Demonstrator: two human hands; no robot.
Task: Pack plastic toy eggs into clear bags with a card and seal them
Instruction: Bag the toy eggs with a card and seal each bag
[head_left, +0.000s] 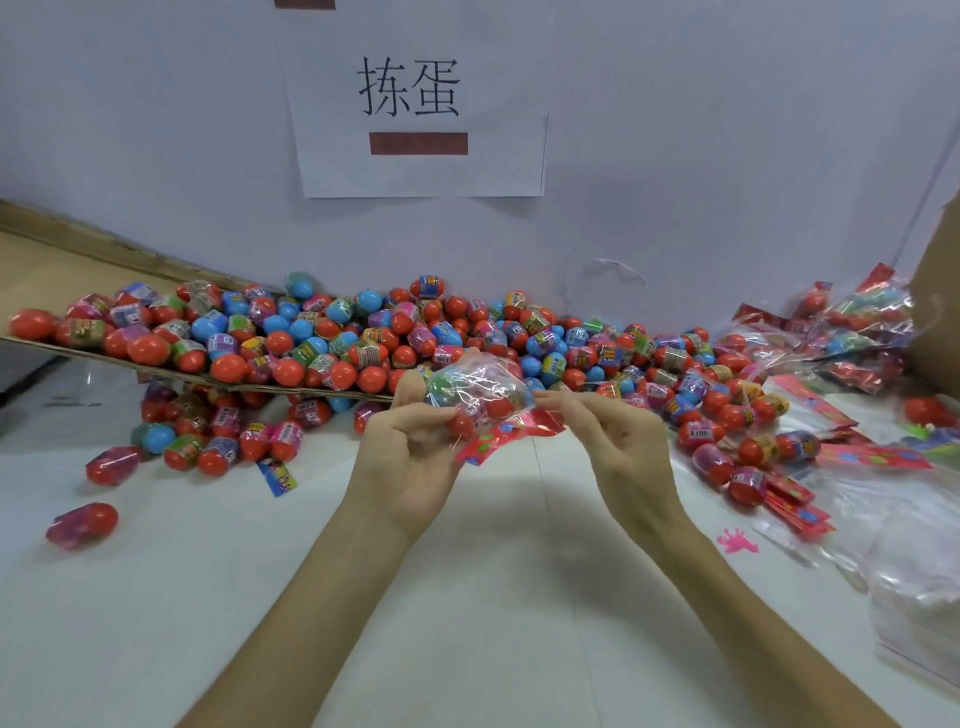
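White table, a heap of eggs unpacked, packed bags at right. Left hand grips a filled bag mid-air; right hand pinches its mouth, seemingly at the card, unsealed yet.

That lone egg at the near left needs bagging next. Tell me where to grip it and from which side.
Probably from above: pinch the lone egg across its middle, fingers on the near and far flanks. It lies on its side, long axis left to right.
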